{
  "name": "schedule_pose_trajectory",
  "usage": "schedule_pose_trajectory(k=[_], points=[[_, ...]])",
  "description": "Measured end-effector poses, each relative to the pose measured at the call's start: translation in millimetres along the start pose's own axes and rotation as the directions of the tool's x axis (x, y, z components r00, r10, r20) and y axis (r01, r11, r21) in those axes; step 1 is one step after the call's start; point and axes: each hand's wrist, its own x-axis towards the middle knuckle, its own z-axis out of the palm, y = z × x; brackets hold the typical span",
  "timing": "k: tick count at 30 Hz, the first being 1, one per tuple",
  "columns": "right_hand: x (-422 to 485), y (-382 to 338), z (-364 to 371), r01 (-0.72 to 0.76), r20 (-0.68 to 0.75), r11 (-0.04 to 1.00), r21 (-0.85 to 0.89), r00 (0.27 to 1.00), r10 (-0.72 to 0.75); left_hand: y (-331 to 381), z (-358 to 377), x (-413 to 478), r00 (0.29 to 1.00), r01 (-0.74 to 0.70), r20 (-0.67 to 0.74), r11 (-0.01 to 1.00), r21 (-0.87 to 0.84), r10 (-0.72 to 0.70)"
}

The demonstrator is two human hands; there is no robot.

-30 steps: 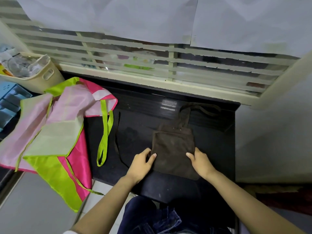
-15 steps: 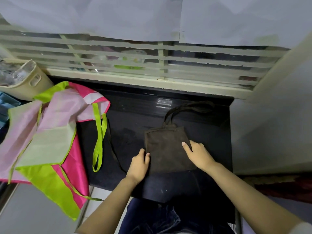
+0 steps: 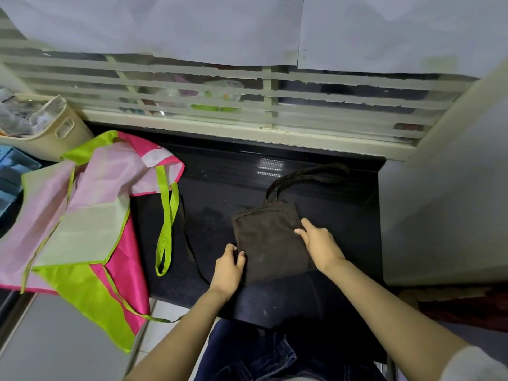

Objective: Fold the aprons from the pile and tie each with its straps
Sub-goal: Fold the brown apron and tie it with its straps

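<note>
Black table [image 3: 220, 193] below a slatted window [image 3: 247, 86], with a folded brown apron [image 3: 269, 240] lying at centre frame, its strap [image 3: 308, 176] looping off toward the upper right. Left hand [image 3: 228, 266] at the apron's left edge, fingers [image 3: 232, 248] curled and pinching the cloth; right hand [image 3: 320, 244] flat on its right side, fingers [image 3: 306, 224] straight and slightly apart. Pile of pink and green aprons [image 3: 90, 215] at left, beige basket [image 3: 57, 133] behind it at upper left.

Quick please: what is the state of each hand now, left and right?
Left hand: fingers curled on the left edge of the folded brown apron, holding it.
Right hand: open, pressing flat on the apron.
</note>
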Motion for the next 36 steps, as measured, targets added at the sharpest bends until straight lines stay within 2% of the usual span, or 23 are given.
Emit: schedule_pose_trajectory(k=[4,6,8,10,14,16,17,19,21,22,24,26,27,29,31,32,34,35,36], points=[[-11.2,4.6,3.2,0.11,-0.037,0.977,-0.181,0.992,-0.119,2.5,0.2,0.1,0.999,0.04,0.008,0.999,-0.003,-0.04],[-14.8,8.7,6.5,0.187,-0.033,0.96,-0.208,0.98,-0.199,2.5,0.8,-1.0,1.0,0.031,0.003,1.0,0.005,-0.031],[-16.5,10.0,8.0,0.203,-0.024,0.959,-0.199,0.977,-0.212,1.9,2.0,-1.6,0.999,0.035,0.006,0.999,0.031,-0.035],[-14.1,10.2,9.0,0.152,-0.008,0.97,-0.188,0.988,-0.156,1.1,2.9,0.2,0.999,0.041,0.011,0.998,0.05,-0.041],[-1.8,6.7,5.6,-0.054,0.09,0.997,-0.054,0.994,0.058,-0.8,4.3,5.9,0.998,0.06,0.002,0.997,0.052,-0.061],[2.7,3.9,3.6,-0.087,0.13,0.995,-0.05,0.987,0.093,1.7,5.0,4.1,0.996,0.047,-0.074,0.995,0.092,-0.04],[3.9,2.5,3.1,-0.094,0.133,0.994,-0.052,0.986,0.1,3.1,5.0,3.0,0.99,0.01,-0.137,0.985,0.173,0.014],[3.1,0.0,2.4,-0.098,0.135,0.994,-0.053,0.985,0.104,5.3,6.1,3.3,0.958,-0.134,-0.183,0.908,0.396,0.221],[-0.1,-0.4,4.1,-0.094,0.135,0.994,-0.049,0.986,0.1,11.4,9.0,7.4,0.885,-0.331,-0.073,0.733,0.594,0.459],[-2.5,0.7,5.3,-0.094,0.137,0.994,-0.047,0.986,0.1,14.5,12.2,10.8,0.845,-0.409,0.009,0.635,0.655,0.535],[-10.0,7.4,8.9,-0.097,0.161,0.995,-0.039,0.982,0.102,20.9,18.0,12.5,0.836,-0.474,0.193,0.5,0.725,0.513],[-20.6,16.9,7.7,-0.098,0.186,0.994,-0.038,0.977,0.103,16.4,26.0,14.8,0.851,-0.505,0.343,0.437,0.745,0.398],[-26.6,21.0,5.5,-0.089,0.179,0.995,-0.053,0.979,0.097,10.8,30.1,15.8,0.859,-0.506,0.393,0.437,0.744,0.328],[-34.5,25.8,1.7,-0.02,0.065,0.991,-0.13,0.997,0.029,7.1,32.9,16.5,0.869,-0.494,0.414,0.412,0.765,0.273],[-37.5,22.6,4.4,0.12,-0.089,0.962,-0.245,0.985,-0.145,5.7,34.5,16.8,0.867,-0.496,0.414,0.404,0.769,0.275],[-37.5,16.0,7.4,0.223,-0.114,0.923,-0.313,0.956,-0.269,6.5,34.4,17.1,0.868,-0.495,0.416,0.402,0.77,0.273],[-30.5,1.8,17.3,0.408,-0.054,0.798,-0.444,0.877,-0.478,6.1,34.2,17.7,0.866,-0.497,0.421,0.376,0.782,0.27],[-26.1,-2.7,21.9,0.456,0.013,0.731,-0.508,0.852,-0.523,7.5,33.6,17.3,0.863,-0.501,0.424,0.369,0.782,0.272],[-23.3,-5.0,25.9,0.467,0.095,0.69,-0.553,0.858,-0.505,7.3,32.7,16.8,0.861,-0.506,0.431,0.365,0.782,0.271]])
